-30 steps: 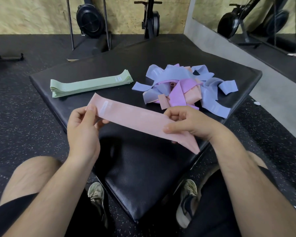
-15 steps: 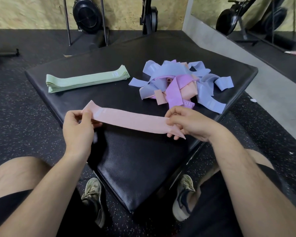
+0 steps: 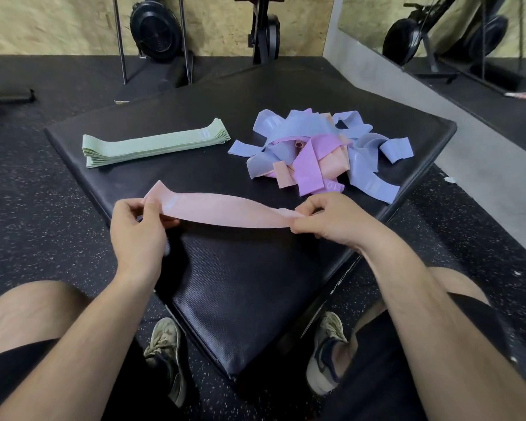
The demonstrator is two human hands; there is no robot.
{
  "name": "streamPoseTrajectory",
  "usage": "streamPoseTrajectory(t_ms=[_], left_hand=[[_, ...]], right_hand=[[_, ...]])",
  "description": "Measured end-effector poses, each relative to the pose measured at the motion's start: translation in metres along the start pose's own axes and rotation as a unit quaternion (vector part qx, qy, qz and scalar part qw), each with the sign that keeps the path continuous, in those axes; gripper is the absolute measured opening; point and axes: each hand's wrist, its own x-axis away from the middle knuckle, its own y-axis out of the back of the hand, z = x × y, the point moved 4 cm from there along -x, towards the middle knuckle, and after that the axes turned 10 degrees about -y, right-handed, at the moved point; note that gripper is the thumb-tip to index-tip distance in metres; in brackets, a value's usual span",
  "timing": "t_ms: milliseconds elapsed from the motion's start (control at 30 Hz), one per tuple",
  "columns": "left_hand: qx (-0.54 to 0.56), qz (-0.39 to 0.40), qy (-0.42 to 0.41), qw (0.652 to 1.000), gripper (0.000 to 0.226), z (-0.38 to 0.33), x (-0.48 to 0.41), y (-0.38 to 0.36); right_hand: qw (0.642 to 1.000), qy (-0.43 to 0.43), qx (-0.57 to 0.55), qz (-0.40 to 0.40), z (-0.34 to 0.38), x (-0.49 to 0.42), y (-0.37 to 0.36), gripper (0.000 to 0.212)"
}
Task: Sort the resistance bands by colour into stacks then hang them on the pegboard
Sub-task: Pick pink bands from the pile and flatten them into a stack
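Observation:
A peach-pink resistance band (image 3: pixel 225 209) is stretched flat between my hands, just above the black padded bench (image 3: pixel 249 278). My left hand (image 3: pixel 137 235) pinches its left end. The band's right end is pinched by my right hand (image 3: pixel 334 220). A neat stack of green bands (image 3: pixel 152 142) lies at the bench's far left. A tangled heap of blue, purple and peach bands (image 3: pixel 319 153) sits at the far right. No pegboard is in view.
The bench stands on a speckled black rubber floor (image 3: pixel 43 189). Gym machines (image 3: pixel 158 28) stand at the back wall. A mirror (image 3: pixel 468 41) lines the right wall. My knees and shoes flank the bench's near corner.
My right hand has slid along the peach band to its right end. The band went from slanted to level and lower, closer to the bench.

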Motion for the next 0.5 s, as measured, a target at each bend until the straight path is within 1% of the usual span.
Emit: streamPoseTrajectory(t_ms=[100, 167, 300, 400, 467, 500], left_hand=[[-0.008, -0.010, 0.005, 1.000, 0.011, 0.000, -0.001, 0.002], [0.001, -0.007, 0.009, 1.000, 0.011, 0.002, -0.003, 0.001], [-0.005, 0.002, -0.002, 1.000, 0.012, 0.004, -0.004, 0.000], [0.002, -0.002, 0.002, 1.000, 0.012, 0.005, -0.004, -0.001], [0.010, -0.005, 0.004, 1.000, 0.011, 0.006, -0.006, 0.000], [0.016, -0.007, 0.007, 1.000, 0.011, 0.007, -0.007, 0.000]], right_hand=[[0.998, 0.012, -0.022, -0.052, -0.001, 0.001, 0.007, 0.002], [0.992, 0.021, -0.064, -0.107, -0.001, 0.001, 0.012, 0.013], [0.975, 0.044, -0.162, -0.149, 0.000, 0.000, 0.012, 0.022], [0.966, 0.043, -0.214, -0.138, -0.002, -0.002, 0.010, 0.025], [0.959, 0.029, -0.257, -0.113, -0.005, -0.003, 0.011, 0.024], [0.956, 0.022, -0.276, -0.098, -0.006, -0.003, 0.012, 0.029]])
